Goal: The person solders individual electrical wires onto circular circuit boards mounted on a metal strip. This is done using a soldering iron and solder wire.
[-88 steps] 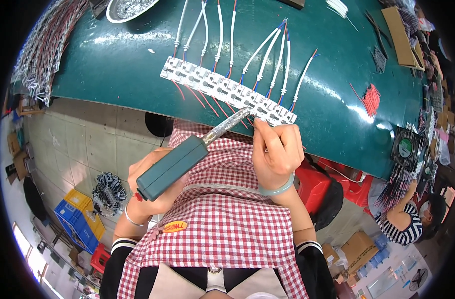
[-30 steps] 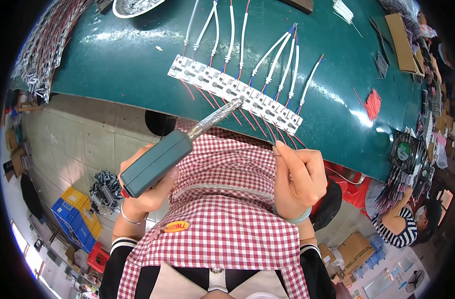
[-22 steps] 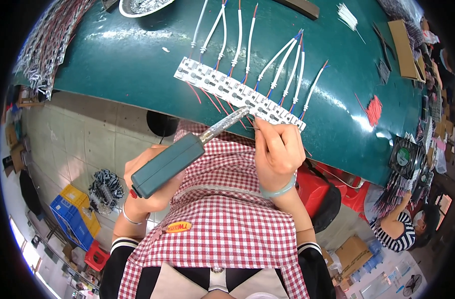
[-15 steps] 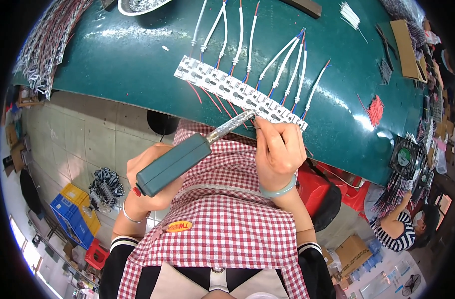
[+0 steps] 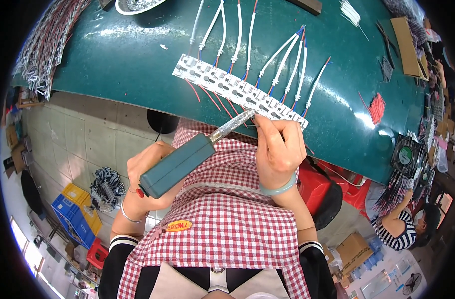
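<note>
Left hand (image 5: 147, 160) grips a green soldering iron (image 5: 178, 164), tip at a white strip (image 5: 227, 85), just left of the right hand (image 5: 281, 152), whose fingertips are pinched, contents unclear.

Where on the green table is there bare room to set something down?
Left: between the wire bundle and the white strip, apart from a white scrap. Right: between the rightmost white-sleeved wire and the red wire pile. Crowded: the strip's near edge, with red wires, tool tip and right hand.
</note>
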Motion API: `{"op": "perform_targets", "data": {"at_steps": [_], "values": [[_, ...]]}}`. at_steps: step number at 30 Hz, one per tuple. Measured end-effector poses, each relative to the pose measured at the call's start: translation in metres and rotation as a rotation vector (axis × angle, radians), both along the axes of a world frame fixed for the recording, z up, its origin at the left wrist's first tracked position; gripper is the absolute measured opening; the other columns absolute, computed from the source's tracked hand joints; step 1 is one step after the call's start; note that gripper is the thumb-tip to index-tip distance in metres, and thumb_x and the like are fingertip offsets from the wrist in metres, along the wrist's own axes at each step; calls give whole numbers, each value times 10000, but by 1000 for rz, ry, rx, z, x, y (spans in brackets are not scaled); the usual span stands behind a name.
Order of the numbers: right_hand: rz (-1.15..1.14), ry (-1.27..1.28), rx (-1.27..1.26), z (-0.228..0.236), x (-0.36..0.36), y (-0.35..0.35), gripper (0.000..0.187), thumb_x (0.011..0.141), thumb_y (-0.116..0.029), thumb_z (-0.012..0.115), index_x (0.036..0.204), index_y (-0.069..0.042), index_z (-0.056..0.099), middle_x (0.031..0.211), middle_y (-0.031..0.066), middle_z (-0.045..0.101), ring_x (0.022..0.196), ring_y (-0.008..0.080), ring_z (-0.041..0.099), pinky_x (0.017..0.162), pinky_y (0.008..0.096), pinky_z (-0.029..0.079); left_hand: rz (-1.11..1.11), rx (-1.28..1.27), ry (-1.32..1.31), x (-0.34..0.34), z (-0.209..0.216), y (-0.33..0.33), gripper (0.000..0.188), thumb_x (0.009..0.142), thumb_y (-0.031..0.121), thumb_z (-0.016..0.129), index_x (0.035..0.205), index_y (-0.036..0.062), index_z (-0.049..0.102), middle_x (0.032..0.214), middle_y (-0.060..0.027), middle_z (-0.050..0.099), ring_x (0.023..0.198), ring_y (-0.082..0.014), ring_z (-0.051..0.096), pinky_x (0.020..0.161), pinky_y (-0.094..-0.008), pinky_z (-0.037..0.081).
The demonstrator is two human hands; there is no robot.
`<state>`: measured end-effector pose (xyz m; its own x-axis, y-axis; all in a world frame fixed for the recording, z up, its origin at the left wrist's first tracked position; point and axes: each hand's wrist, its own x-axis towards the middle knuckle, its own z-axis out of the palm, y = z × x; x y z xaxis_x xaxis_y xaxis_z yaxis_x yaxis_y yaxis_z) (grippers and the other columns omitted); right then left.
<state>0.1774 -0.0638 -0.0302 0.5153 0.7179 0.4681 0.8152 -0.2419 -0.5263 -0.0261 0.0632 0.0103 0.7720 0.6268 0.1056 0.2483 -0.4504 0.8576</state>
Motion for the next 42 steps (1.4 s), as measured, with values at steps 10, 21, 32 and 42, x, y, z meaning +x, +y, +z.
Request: {"op": "perform_targets", "data": {"at_steps": [10,21,32,42], "values": [[-11,-6,-4,-1,0,-1,291,678,82,778,940,-39,734,737,63,556,663,215,563,578,323,444,58,22,-8,-5,6,-1,233,603,-42,703,835,-41,685,790,-140,653,668,-270,670,607,-313,536],[56,22,68,14,-2,5,273,674,108,765,915,-15,728,711,69,549,658,220,549,576,323,433,181,-66,-35,-13,-1,-8,249,647,-42,726,893,-49,690,870,-160,689,749,-286,705,679,-335,565],[72,52,26,2,-3,15,276,667,121,736,901,-25,721,689,78,559,631,227,551,570,332,440,110,-77,-13,-15,-3,-3,237,715,5,715,939,-54,667,831,-122,635,719,-215,607,665,-309,466],[63,52,15,6,1,12,263,662,119,742,890,-10,717,694,81,568,633,231,555,568,338,443,91,-71,5,-8,-1,-3,236,670,-39,694,901,-68,655,787,-141,629,662,-253,623,614,-313,477]]}}
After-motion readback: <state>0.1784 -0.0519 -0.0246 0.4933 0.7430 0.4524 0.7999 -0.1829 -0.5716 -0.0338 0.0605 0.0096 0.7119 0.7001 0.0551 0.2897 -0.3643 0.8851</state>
